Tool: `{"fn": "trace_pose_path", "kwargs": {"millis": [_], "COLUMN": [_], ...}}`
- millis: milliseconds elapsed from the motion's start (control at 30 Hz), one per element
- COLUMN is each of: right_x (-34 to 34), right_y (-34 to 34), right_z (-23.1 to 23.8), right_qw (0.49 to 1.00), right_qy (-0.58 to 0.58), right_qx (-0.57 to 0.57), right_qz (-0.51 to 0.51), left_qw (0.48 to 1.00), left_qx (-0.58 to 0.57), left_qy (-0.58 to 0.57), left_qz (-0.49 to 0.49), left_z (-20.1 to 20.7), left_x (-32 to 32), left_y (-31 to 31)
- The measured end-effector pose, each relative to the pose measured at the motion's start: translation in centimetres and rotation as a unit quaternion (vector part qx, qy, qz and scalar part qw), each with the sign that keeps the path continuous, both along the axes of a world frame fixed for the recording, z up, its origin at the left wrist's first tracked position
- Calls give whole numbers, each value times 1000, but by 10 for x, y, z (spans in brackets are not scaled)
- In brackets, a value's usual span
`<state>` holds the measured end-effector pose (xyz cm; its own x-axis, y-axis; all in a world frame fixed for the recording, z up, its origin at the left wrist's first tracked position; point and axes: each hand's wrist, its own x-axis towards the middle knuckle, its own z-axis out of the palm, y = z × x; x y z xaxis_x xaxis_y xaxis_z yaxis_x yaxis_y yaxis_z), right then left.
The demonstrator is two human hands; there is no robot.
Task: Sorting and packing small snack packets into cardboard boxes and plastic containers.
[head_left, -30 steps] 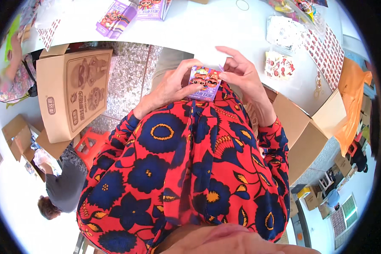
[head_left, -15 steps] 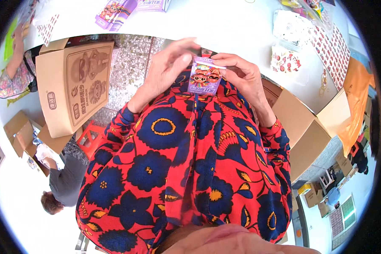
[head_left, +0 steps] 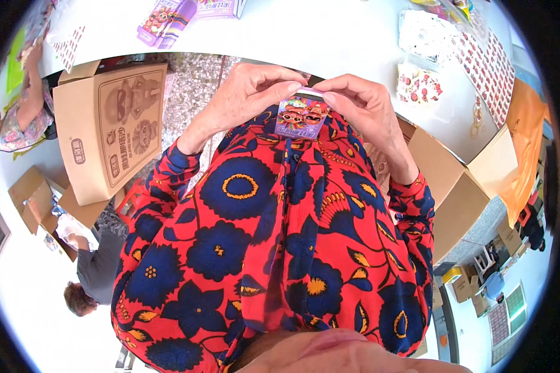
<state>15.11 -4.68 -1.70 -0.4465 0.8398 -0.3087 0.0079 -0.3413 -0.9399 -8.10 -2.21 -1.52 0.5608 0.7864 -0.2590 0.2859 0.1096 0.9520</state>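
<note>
Between my two hands is a small purple printed box (head_left: 302,116) with cartoon figures on its front, held at the table's near edge. Its top end shows a dark gap between pale edges. My left hand (head_left: 258,90) pinches the upper left corner with thumb and forefinger. On the other side, my right hand (head_left: 359,104) grips the upper right corner, thumb on the front face and fingers behind. The box's back is hidden from view.
Flat purple cartons (head_left: 166,23) lie on the white table (head_left: 330,37). Farther right are a clear tray of small red-and-white pieces (head_left: 419,86) and sticker sheets (head_left: 488,74). Cardboard boxes stand left (head_left: 109,127) and right (head_left: 445,180). Other people work at the left.
My left hand has come in from beside the box to pinch its top left corner. The box's top now shows a dark gap. My right hand has stayed on it.
</note>
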Motion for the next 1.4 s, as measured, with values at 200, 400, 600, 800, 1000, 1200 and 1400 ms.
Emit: {"fn": "trace_pose_path", "kwargs": {"millis": [200, 400, 600, 800, 1000, 1200, 1400], "right_x": [0, -7, -9, -7, -8, -4, -10], "right_y": [-1, -6, -12, -18, -23, -14, -30], "right_z": [2, 7, -2, -13, -28, -33, -47], "right_qw": [999, 996, 940, 923, 925, 954, 994], "right_qy": [-30, -72, -164, -172, -198, -148, -68], "right_qx": [-13, 45, 297, 341, 325, 261, 74], "right_qz": [-4, -7, 37, 34, -22, 20, -30], "left_qw": [1000, 1000, 997, 998, 961, 960, 989], "left_qx": [-14, -10, -47, 25, 270, 273, 75], "left_qy": [-25, -25, -47, -53, 24, 3, -74], "left_qz": [-7, -11, -29, 18, 51, 61, 107], "left_z": [1, -3, -2, -19, -37, -48, -58], "left_x": [0, -3, -11, -12, -4, -6, -3], "left_y": [1, 1, 3, -17, -32, -32, -40]}}
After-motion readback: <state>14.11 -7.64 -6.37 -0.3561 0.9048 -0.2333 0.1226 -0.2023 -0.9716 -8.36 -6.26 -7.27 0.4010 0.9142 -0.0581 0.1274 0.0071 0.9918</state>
